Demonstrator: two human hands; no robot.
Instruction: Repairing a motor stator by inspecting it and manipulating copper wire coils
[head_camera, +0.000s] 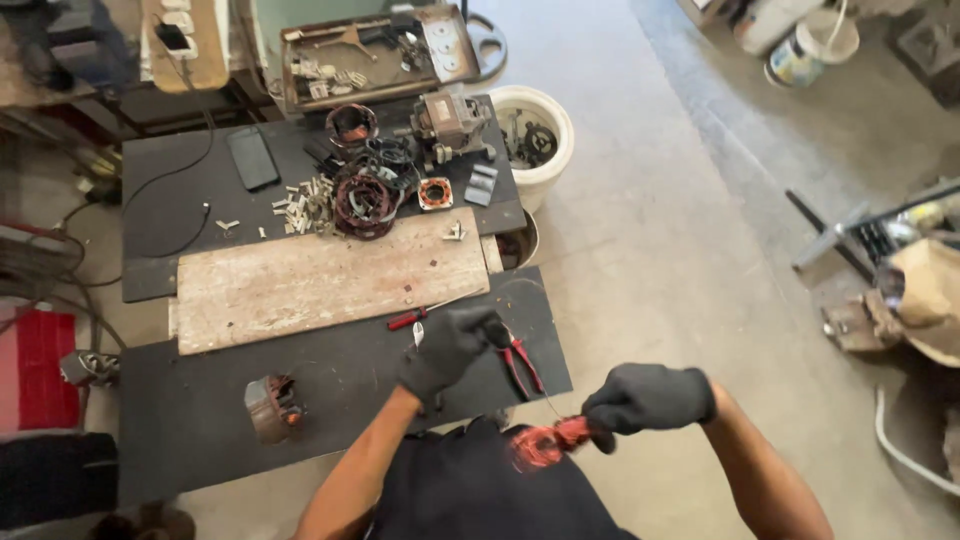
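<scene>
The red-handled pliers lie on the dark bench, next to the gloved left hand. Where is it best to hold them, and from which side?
Probably by the two red handles of the pliers, coming from above at the near bench edge. The handles point toward the person and lie bare, while the left hand covers the head end.

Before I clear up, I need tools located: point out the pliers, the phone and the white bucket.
pliers (522, 365), head view, red handles.
phone (252, 157), head view, middle of dark screen.
white bucket (557, 120), head view, right rim.
</scene>
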